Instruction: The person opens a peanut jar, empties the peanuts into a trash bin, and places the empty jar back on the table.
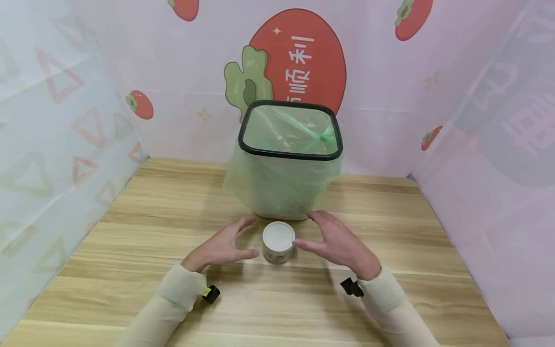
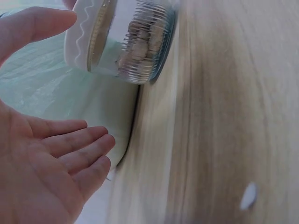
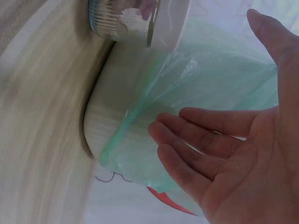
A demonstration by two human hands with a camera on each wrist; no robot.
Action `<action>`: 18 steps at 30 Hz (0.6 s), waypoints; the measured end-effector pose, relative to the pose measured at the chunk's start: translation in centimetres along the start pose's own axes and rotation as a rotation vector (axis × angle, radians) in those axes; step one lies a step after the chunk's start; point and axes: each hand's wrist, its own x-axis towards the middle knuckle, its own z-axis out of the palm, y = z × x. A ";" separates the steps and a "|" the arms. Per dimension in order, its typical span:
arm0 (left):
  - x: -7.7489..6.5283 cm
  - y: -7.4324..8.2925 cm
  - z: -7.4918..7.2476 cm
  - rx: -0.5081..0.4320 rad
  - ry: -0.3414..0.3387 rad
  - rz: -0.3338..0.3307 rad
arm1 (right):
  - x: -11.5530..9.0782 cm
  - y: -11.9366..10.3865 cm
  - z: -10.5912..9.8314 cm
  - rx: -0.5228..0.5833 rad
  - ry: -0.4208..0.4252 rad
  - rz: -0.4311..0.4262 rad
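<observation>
A small clear jar (image 1: 279, 238) with ribbed sides and a white lid stands upright on the table, between the two hands. Brownish pieces show through its wall in the left wrist view, near the jar's base (image 2: 145, 44). To its left is my left hand (image 1: 221, 246), thumb and fingers spread apart and nothing in the palm. My right hand (image 1: 340, 241) is on the other side, likewise spread and holding nothing. Its thumb tip overlaps the lid's edge in the head view, while the right wrist view shows a gap between thumb and lid (image 3: 173, 23).
Right behind the jar stands a pale bin with a black rim (image 1: 290, 155), lined with a translucent green bag (image 1: 282, 183) that hangs over its outside. Printed cloth walls (image 1: 173, 130) enclose the wooden table (image 1: 130, 250). A small white oval piece (image 2: 249, 196) lies on the wood.
</observation>
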 end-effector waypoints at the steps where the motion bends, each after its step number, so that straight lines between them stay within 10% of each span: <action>1: 0.1 0.0 0.1 -0.001 0.000 0.002 | 0.1 0.0 0.2 0.003 -0.002 -0.010; 18: 1.9 0.2 2.4 -0.013 0.014 0.130 | 1.0 -1.3 1.8 -0.023 -0.036 -0.082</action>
